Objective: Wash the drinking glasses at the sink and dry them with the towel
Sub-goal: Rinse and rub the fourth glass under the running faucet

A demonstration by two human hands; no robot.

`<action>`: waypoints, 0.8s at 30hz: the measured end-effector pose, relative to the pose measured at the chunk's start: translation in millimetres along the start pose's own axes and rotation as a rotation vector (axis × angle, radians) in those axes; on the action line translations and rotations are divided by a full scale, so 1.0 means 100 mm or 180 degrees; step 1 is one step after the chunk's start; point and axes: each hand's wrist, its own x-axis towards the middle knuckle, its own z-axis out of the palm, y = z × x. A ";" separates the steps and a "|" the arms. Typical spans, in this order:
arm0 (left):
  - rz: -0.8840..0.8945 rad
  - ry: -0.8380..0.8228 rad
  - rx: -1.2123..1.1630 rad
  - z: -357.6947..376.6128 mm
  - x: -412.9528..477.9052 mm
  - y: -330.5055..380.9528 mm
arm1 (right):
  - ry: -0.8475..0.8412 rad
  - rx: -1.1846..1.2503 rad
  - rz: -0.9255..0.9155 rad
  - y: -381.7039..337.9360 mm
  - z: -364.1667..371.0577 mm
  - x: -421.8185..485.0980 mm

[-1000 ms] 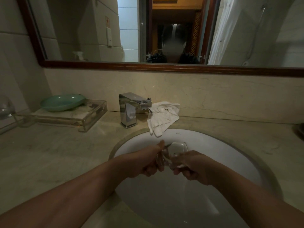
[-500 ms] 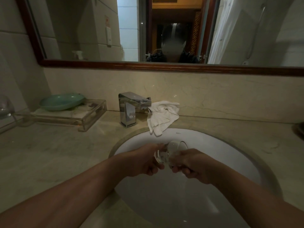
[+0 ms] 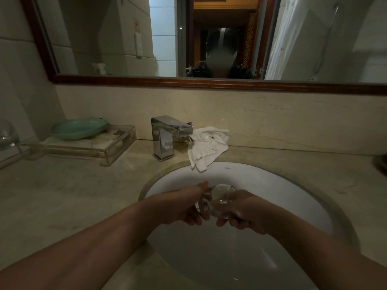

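Two hands are holding one glass (image 3: 217,200) tilted over the sink (image 3: 272,174), the left hand (image 3: 184,206) curling its fingers round the base end, the right hand (image 3: 245,212) curling fingers round the body. Washing is seemingly under way, drying not begun; the next move is calling for one hand reaching to the towel (image 3: 207,147) beside the tap (image 3: 165,137), the other gripping the glass firmly.

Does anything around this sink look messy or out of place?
The white towel lies crumpled beside the tap, one corner drooping over the sink rim where it could get wet. Nothing else stands out.
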 end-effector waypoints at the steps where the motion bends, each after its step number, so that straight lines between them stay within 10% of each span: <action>1: 0.0023 -0.0041 -0.0078 0.01 -0.01 0.01 | 0.0109 -0.0018 0.0038 0.01 0.00 0.02; 24: -0.0048 0.0194 -0.0288 -0.03 -0.04 0.08 | -0.0048 0.0665 -0.0109 -0.06 0.02 0.01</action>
